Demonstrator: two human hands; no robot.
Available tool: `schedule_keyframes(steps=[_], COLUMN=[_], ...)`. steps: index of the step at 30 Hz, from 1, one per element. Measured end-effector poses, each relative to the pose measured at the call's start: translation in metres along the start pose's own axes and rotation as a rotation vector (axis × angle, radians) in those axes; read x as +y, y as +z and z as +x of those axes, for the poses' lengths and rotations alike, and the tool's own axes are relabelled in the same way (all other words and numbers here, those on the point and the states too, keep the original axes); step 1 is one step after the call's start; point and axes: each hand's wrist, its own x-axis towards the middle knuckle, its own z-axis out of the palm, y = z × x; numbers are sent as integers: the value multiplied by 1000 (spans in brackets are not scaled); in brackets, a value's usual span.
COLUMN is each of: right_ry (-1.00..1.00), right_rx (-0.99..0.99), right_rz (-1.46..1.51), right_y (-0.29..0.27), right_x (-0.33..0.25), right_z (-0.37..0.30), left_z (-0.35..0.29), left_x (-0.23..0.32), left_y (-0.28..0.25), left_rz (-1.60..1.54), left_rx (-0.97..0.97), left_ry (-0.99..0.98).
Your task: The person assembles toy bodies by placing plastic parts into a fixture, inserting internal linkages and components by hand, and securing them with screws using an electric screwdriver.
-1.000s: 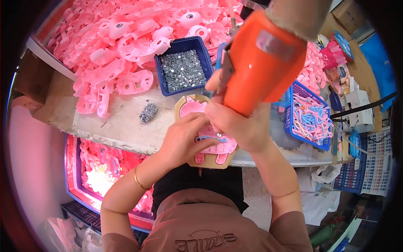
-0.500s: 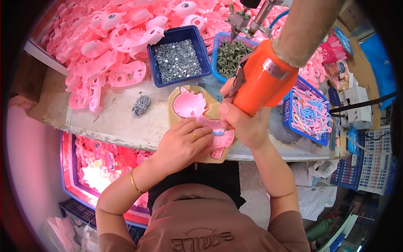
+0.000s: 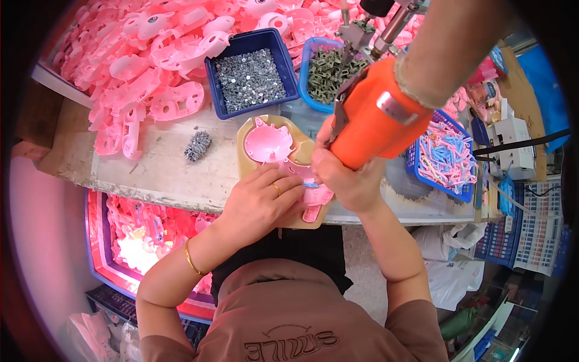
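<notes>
While the right hand (image 3: 347,178) is closed round an orange power tool (image 3: 380,120), the left hand (image 3: 262,196) lies over a pink shell (image 3: 267,143), its fingers close together; whether they pinch anything underneath cannot be told. That shell sits in a tan holder (image 3: 303,149) at the near edge of the worktop (image 3: 163,175). Beyond it, a dark blue bin (image 3: 289,69) contains small grey fasteners (image 3: 250,78), and the light blue tub (image 3: 304,67) beside it contains grey-green pieces (image 3: 330,75). Farther right, a blue basket (image 3: 443,188) carries slender pink and blue strips (image 3: 446,154). Below the worktop, at left, a crate (image 3: 98,241) holds pink parts (image 3: 175,226).
</notes>
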Motion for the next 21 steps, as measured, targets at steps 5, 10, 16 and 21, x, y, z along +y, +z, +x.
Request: schedule_keyframes(steps=[5,10,16,21], right_ry=[13,46,-197,-482], right_rx=[37,-46,-198,-178], right_rz=[41,75,72,-516], right_y=[3,0,10,-23], right_x=[6,-11,-57,-119], right_z=[-1,12,40,43], left_z=[0,-4,-8,-21], left_x=[0,0,2,-4], left_y=[2,4,-8,-21], left_rz=[-35,-11,7,20], left_rx=[21,5,15,11], left_ry=[-15,-20,-22,-88])
